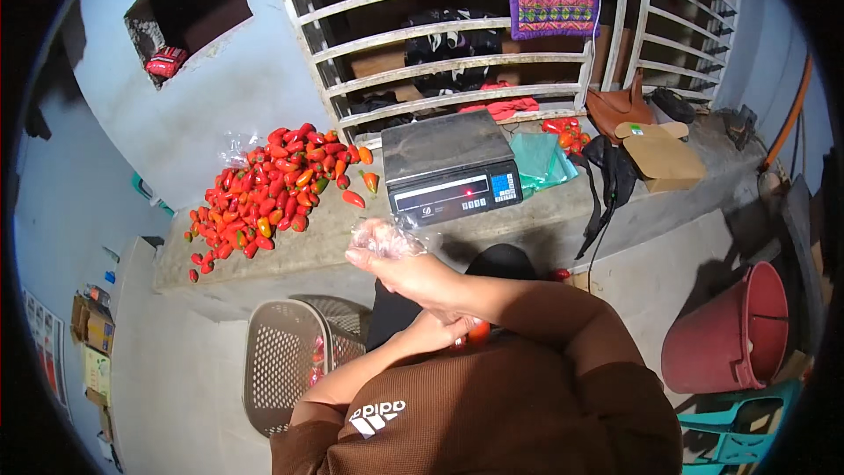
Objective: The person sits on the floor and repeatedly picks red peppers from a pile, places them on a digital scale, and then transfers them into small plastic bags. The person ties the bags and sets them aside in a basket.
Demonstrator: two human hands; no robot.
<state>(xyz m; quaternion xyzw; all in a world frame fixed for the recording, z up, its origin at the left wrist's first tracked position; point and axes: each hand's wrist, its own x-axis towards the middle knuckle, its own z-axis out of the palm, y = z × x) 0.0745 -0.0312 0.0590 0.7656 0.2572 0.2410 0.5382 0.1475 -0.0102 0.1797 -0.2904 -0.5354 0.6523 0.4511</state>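
My right hand (412, 277) is closed around crumpled clear plastic film (389, 237), which bulges out past the fingers in front of the scale. Below it, close to my belly, my left hand (438, 332) holds red peppers (476, 333). My right forearm covers part of them, and I cannot tell whether the same plastic wraps them. Ahead on the concrete ledge (461, 231) lies a big heap of red peppers (270, 185), a few of them orange or green. A digital weighing scale (452, 165) with a flat metal pan stands right of the heap.
Green plastic bags (541, 161) and bagged peppers (567, 135) lie right of the scale. Farther right are a black strap bag (610, 171), cardboard box (666, 155) and brown handbag (620, 109). A plastic basket (283, 343) stands left on the floor, a red bucket (712, 336) right.
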